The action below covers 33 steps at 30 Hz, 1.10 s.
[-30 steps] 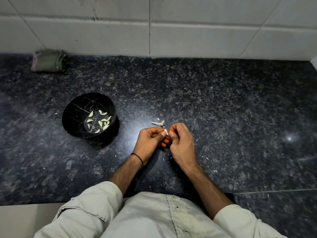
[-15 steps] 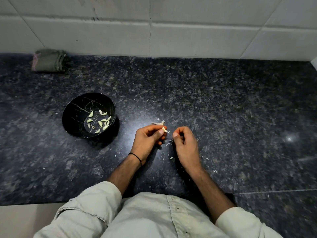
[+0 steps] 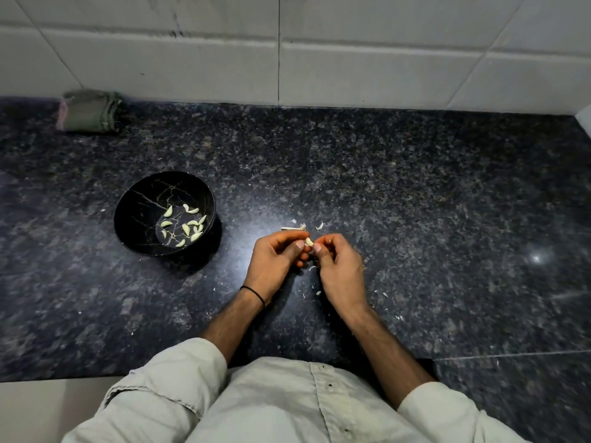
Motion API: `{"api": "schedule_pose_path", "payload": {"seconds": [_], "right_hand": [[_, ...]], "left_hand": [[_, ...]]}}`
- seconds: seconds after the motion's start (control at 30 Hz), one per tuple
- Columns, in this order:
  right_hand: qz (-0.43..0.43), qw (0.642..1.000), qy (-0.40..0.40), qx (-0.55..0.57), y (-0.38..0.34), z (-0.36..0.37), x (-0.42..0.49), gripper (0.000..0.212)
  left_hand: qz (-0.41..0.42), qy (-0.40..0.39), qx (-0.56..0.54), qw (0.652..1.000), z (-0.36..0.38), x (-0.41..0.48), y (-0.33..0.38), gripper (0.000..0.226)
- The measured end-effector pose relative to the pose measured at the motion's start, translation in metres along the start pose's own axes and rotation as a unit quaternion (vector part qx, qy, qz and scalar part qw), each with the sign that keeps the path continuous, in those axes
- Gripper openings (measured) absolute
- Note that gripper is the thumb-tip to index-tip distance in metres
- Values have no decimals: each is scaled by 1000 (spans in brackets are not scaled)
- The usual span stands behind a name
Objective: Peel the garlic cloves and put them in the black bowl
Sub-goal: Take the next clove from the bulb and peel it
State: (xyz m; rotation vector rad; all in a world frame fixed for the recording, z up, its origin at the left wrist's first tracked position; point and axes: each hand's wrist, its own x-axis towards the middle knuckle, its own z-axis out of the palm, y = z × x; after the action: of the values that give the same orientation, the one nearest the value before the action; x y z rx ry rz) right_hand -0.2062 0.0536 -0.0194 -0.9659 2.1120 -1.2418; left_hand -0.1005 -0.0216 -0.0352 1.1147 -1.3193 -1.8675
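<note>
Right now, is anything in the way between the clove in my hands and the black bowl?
Nothing visible blocks it. The left hand and right hand pinch the garlic clove; the black bowl sits to its left, with only counter and a flat stalk between.

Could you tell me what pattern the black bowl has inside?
The bowl has thin pale veins, like marble; head view.

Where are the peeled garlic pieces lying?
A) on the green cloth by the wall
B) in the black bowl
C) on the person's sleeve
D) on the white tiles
B. The pale peeled cloves lie on the bottom of the black bowl, while another garlic clove is pinched between the left hand and the right hand.
</note>
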Motion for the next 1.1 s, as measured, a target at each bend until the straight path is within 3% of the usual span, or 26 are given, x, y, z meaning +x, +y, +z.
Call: {"api": "schedule_pose_path", "payload": {"seconds": [0.23,0.67,1.1], "right_hand": [[-42,997,-29,-61,-1,-1,1,10],[-30,980,-26,-195,-10,1,2,18],[60,995,-7,-83,-8,3,6,15]], "left_hand": [[16,18,60,998,-1,3,2,8],[18,47,47,998,7,3,-8,21],[-21,16,-65,998,5,4,-12,21]]}}
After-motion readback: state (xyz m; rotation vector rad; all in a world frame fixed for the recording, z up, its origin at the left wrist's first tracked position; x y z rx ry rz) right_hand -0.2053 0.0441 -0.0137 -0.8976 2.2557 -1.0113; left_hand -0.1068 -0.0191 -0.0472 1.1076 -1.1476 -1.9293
